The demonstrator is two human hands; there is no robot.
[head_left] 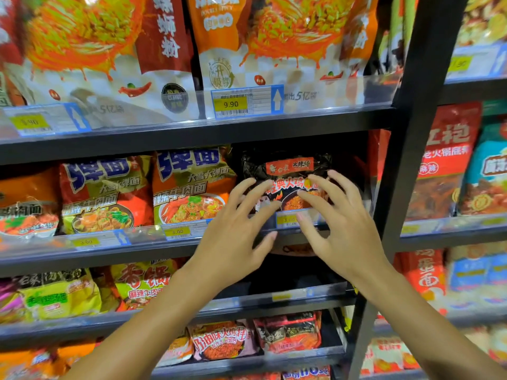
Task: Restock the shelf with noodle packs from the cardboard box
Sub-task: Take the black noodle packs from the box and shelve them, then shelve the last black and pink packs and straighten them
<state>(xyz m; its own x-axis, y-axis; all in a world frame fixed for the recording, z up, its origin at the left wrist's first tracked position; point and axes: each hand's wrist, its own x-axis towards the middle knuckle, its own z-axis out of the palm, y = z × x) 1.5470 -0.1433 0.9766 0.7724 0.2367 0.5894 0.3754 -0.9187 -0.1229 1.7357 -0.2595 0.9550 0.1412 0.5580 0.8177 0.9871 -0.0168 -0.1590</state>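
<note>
- Left hand (pixel 236 237) was raised in front of the middle shelf (pixel 164 250), fingers (pixel 244 187) spread and straight, gripping nothing.
- Right hand (pixel 340 231) was up beside it, fingers spread and loosely bent, also gripping nothing.
- Black noodle pack (pixel 285 171) stood upright on the middle shelf at its right end, just behind both hands' fingertips; contact with the pack could not be told.
- Price tag (pixel 286 220) on the shelf rail sat below the black pack, partly hidden by the fingers.
- Two orange-and-red noodle packs (pixel 189 187) stood just left of the black pack, side by side on the same shelf.
- Large orange pouches (pixel 288 37) filled the shelf above, with a yellow 9.90 tag (pixel 231 104) on its rail.
- Black shelf post (pixel 411 133) rose just right of the black pack.
- Cardboard box was not in view.
</note>
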